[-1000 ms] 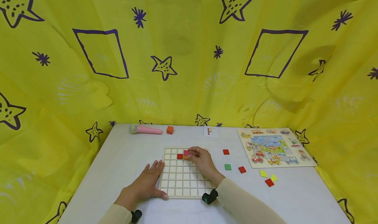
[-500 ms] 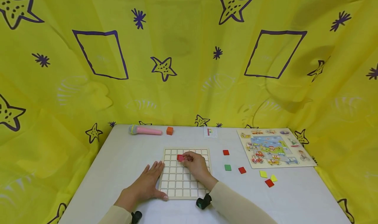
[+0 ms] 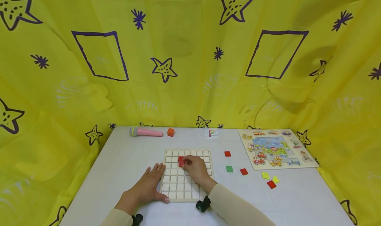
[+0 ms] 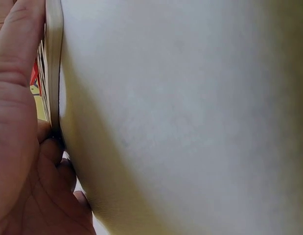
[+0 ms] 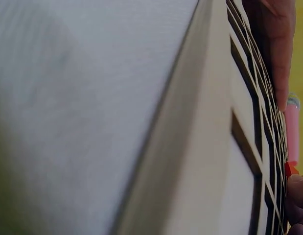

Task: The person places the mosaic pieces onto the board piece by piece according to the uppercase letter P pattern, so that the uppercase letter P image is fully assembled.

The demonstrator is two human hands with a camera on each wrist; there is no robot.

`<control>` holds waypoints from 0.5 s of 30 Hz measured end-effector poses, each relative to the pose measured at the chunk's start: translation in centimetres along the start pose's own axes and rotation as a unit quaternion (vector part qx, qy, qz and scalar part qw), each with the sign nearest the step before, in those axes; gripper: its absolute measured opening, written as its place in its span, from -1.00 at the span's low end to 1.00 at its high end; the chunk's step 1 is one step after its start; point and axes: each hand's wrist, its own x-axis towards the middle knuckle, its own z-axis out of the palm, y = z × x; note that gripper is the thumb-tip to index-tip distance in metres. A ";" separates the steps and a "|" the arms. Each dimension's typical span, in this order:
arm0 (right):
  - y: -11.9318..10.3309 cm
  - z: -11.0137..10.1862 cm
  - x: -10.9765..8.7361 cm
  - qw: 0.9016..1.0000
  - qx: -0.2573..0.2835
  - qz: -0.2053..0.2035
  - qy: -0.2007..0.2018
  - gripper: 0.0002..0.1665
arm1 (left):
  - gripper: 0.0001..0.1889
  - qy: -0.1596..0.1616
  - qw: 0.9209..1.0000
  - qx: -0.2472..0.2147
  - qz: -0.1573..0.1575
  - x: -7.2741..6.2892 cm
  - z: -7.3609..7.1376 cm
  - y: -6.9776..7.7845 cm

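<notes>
The white surface point(image 3: 119, 173) carries a pale wooden grid board point(image 3: 180, 186). On the board's left edge rests the left hand point(image 3: 148, 183), its fingers straight and spread. At the board's far half, left of its middle, the right hand's point(image 3: 197, 169) fingers pinch a flat red square tile point(image 3: 181, 164); whether it is seated cannot be told. Right of the board lies a flat green square tile point(image 3: 229, 169).

Left hand point(image 3: 148, 185) splayed, right hand point(image 3: 195, 168) curled, pinching

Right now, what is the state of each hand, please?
Left hand: open, touching the grid board at its left edge.
Right hand: closed, pinching a red tile.
</notes>
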 end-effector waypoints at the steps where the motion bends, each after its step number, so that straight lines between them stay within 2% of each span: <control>1: 0.0 0.0 0.0 1.000 -0.004 -0.005 -0.001 -0.79 | 0.45 0.001 1.000 -0.001 0.002 0.0 0.0 0.0; 7: 0.0 0.1 0.0 1.000 -0.023 -0.008 -0.004 -0.79 | 0.44 0.006 1.000 -0.005 0.010 -0.2 -0.1 0.1; 15: -0.3 0.2 -0.1 1.000 -0.021 -0.005 -0.002 -0.80 | 0.44 0.006 1.000 -0.003 0.007 -0.1 0.0 0.1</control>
